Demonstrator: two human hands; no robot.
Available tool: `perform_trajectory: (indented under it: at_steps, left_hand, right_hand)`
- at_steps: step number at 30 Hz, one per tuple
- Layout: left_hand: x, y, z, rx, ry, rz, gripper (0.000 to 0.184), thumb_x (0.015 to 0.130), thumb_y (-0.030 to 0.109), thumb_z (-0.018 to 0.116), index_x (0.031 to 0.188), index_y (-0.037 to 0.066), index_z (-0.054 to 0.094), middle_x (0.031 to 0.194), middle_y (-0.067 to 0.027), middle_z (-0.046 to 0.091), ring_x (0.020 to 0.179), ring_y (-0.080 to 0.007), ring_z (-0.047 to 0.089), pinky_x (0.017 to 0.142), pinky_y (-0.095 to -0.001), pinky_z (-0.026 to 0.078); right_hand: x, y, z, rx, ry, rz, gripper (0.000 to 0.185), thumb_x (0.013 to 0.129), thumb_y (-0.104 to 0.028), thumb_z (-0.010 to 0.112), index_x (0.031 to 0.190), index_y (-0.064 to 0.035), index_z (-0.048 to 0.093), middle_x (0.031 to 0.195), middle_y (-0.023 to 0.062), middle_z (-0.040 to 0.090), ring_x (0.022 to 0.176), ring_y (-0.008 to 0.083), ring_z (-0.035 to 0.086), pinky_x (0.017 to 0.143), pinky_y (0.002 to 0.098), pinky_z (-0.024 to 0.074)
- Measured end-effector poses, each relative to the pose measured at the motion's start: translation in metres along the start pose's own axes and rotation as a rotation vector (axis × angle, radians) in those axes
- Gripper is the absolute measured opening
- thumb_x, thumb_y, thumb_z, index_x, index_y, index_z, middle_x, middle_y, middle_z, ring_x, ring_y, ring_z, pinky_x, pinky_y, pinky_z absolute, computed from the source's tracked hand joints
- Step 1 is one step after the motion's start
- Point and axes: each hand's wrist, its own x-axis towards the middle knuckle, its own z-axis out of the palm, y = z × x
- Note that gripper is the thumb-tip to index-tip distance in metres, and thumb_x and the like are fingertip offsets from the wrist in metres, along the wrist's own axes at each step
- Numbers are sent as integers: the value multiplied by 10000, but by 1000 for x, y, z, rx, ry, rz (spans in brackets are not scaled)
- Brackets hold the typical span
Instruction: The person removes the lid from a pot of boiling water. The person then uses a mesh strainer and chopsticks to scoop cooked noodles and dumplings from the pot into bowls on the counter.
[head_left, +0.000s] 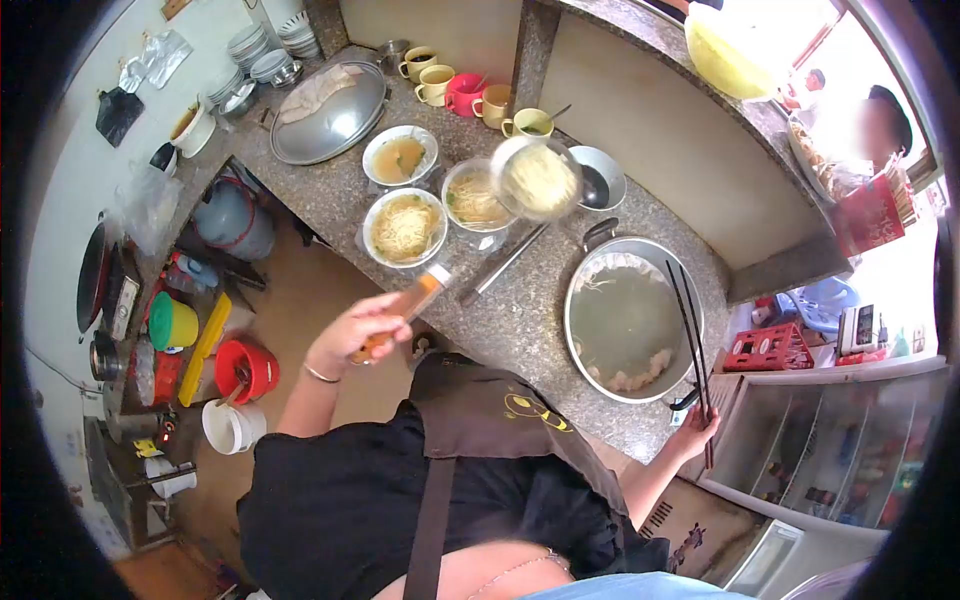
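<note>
My left hand [368,332] is closed around the wooden handle of a noodle strainer [541,180]. The strainer, blurred by motion, holds pale noodles above the counter, beside a bowl of noodles [474,196]. Closer to me stands another noodle bowl [404,228]; behind it is a bowl of broth with greens [400,158]. In my right hand [690,435] is a pair of long dark chopsticks [693,345], reaching over the right rim of a large pot [625,320] of cloudy broth. Pale pieces lie along the pot's inner edge.
A metal rod [505,265] lies on the counter, near a metal bowl [600,178] with something dark inside. Several cups [436,85] line the back wall. At the back left sits a large lid [335,115] with a cloth. Another person [880,130] is beyond the ledge.
</note>
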Motion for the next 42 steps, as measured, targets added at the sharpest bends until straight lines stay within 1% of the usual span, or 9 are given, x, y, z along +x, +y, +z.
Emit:
perform_trajectory:
  at_steps: [11,16,24,26,28,31,36,39,42]
  left_hand:
    - [43,22,-108,571,719,168,439,807,53,440,1234,139,500,666,-45,539,414,-99,489,379,-249,411]
    - [74,-2,-136,1050,953,298,460,769,97,488,1226,144,513,670,-177,592,595,-292,602,595,-406,483]
    - [74,-7,-131,1487,1139,415,571,764,117,543,1318,153,408,866,-196,609,800,-366,600,709,-462,477]
    - [62,1,-104,1444,1084,435,552,785,103,530,1322,148,409,955,-195,611,846,-361,595,735,-447,471]
    - [54,-1,-82,1387,989,529,550,795,92,526,1329,149,408,1020,-196,601,895,-365,584,755,-441,463]
    - [50,-13,-52,1375,824,673,542,817,83,535,1341,116,400,990,-134,630,829,-285,609,719,-359,473]
    - [48,-8,20,728,320,205,523,861,77,553,1355,60,385,828,48,525,568,-5,376,495,-166,343]
    - [67,-18,49,753,130,192,501,857,89,562,1337,65,419,852,35,557,545,3,366,468,-165,320]
    - [117,-39,76,1050,-63,400,501,851,148,568,1322,62,418,1018,-118,641,795,-200,624,735,-323,473]
  right_hand:
    - [-8,45,37,-197,-101,76,269,891,-308,544,1009,-69,580,914,40,623,817,145,594,768,273,482]
    - [-11,45,44,-369,-67,-12,274,907,-295,523,1020,-52,579,914,69,619,823,149,600,745,275,496]
    - [-1,49,49,-725,-500,-160,261,901,-210,560,1026,18,582,939,84,616,826,162,612,700,287,527]
    - [-29,46,95,-715,-506,-4,207,890,-182,579,962,8,620,879,70,632,784,144,600,701,279,494]
    - [-15,69,116,-1027,-825,-419,134,846,-122,604,893,-4,643,760,100,621,712,178,583,653,295,450]
    - [9,103,145,-1106,-999,-507,97,805,-108,608,874,-54,652,803,166,606,728,324,582,639,364,461]
    - [97,120,108,-1262,-840,-634,124,792,-132,606,875,-52,652,837,174,610,768,329,607,666,383,487]
    - [108,93,68,-1324,-650,-547,139,790,-127,597,880,-41,659,826,180,616,739,306,628,657,365,495]
    - [84,64,40,-1495,-629,-382,166,799,-153,592,884,-31,665,800,178,641,746,270,646,668,340,500]
